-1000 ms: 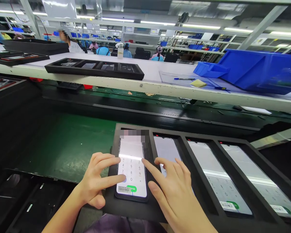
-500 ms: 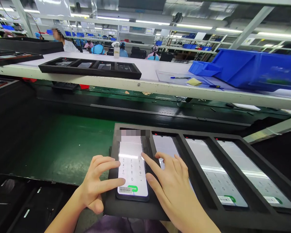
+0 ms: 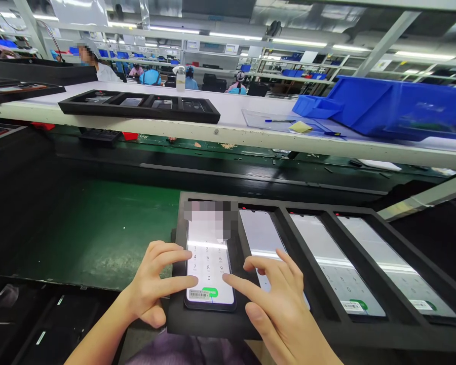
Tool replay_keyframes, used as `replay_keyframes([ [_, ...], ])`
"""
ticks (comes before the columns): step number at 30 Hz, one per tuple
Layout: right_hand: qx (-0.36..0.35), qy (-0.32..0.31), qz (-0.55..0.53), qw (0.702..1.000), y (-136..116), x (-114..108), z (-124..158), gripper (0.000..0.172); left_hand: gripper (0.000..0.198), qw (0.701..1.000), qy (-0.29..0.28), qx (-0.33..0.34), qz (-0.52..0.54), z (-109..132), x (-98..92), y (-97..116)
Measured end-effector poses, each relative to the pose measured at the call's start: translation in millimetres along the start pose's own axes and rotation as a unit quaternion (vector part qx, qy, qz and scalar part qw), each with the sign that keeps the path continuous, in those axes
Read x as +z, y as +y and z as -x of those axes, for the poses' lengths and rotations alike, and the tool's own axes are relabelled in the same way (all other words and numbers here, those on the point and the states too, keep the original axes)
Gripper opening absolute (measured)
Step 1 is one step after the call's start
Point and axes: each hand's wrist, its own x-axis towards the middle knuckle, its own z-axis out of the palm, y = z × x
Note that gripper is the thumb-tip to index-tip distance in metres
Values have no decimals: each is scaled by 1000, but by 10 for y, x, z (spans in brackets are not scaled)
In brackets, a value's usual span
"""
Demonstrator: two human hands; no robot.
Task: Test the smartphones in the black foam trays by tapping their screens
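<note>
A smartphone with a dial pad on its lit screen lies in the leftmost slot of a black foam tray. My left hand is open at its left edge, two fingertips by the lower left keys. From the right, my right hand reaches over with its index fingertip at the lower right of the keypad; its fingers are apart and hold nothing. Beneath that hand a second phone is partly hidden. Two more phones, a third and a fourth, show dial pads in their slots.
A white shelf runs across above the bench, carrying a black tray of phones, a pen, a yellow sticky note and blue bins. Green bench surface lies left. People sit in the background.
My right index finger has moved down the screen, from the upper right of the keypad to its lower right. My left hand has barely shifted.
</note>
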Motion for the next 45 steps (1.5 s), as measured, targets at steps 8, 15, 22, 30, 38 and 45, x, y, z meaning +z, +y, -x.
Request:
replay_keyframes([
  [8,32,-15,-20,999,-74,62,-1,43,64,1000,-6,-3,-4,1,-44,-8],
  [15,30,-21,-24,999,-77,44,-4,46,56,999,-48,15,-8,-61,15,-50],
  [22,26,-28,-23,999,-71,51,6,43,60,999,-34,14,-14,-77,-7,-68],
  [30,-1,-81,5,997,-42,3,-87,38,62,999,-27,-11,-26,-44,9,-138],
  [38,-8,-53,26,998,-8,-23,-87,44,59,999,-38,-8,-30,-33,26,-162],
  [45,45,-22,-4,999,-55,21,0,47,68,999,-13,-10,-29,-118,-36,-82],
])
